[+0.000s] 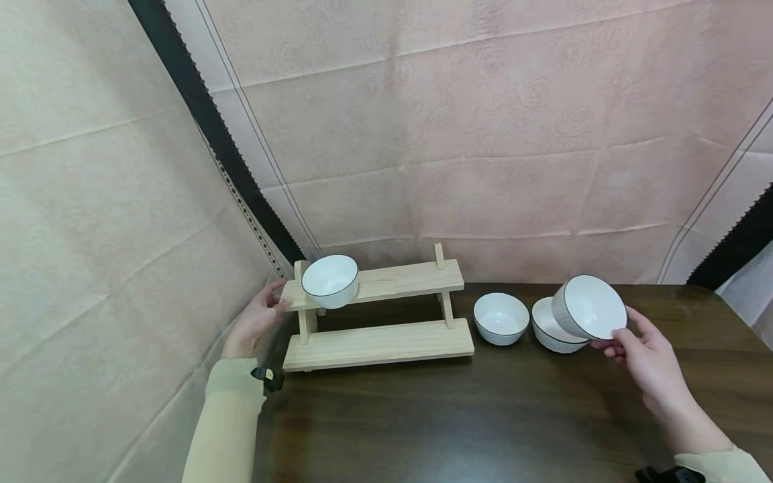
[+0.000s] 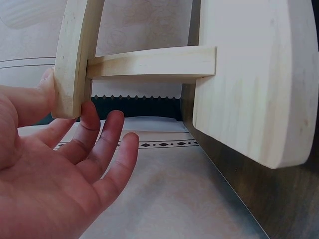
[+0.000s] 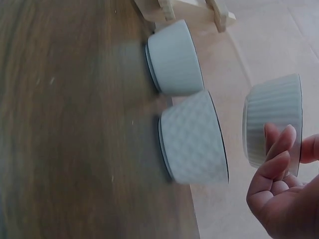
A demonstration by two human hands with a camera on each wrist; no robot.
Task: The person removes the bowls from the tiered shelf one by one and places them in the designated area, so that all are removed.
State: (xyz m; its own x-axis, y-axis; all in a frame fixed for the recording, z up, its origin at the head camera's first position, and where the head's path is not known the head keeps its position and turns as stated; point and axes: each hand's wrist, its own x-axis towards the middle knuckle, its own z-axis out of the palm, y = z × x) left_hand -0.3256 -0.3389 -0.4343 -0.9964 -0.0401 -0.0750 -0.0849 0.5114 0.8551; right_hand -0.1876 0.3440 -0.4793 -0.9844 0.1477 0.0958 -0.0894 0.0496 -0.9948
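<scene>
My right hand (image 1: 652,359) pinches a white ribbed bowl (image 3: 271,109) by its dark-edged rim, thumb on one side and fingers on the other. That bowl is tilted and raised above a second white bowl (image 3: 194,139), which has a diamond-textured side. Beside these, a third white bowl (image 1: 501,318) stands on the table. At the far left, my left hand (image 1: 258,318) grips the upper board's end of a two-tier wooden rack (image 1: 380,345), with the thumb and fingertips on either side of the board (image 2: 72,59). Another white bowl (image 1: 330,280) sits on the rack's upper tier, near that hand.
The dark wooden table (image 1: 423,416) carries the rack and the two standing bowls. Behind it hangs a pale patterned cloth (image 1: 483,134), and another cloth panel (image 1: 109,268) runs along the left side. The rack's lower board holds no bowl.
</scene>
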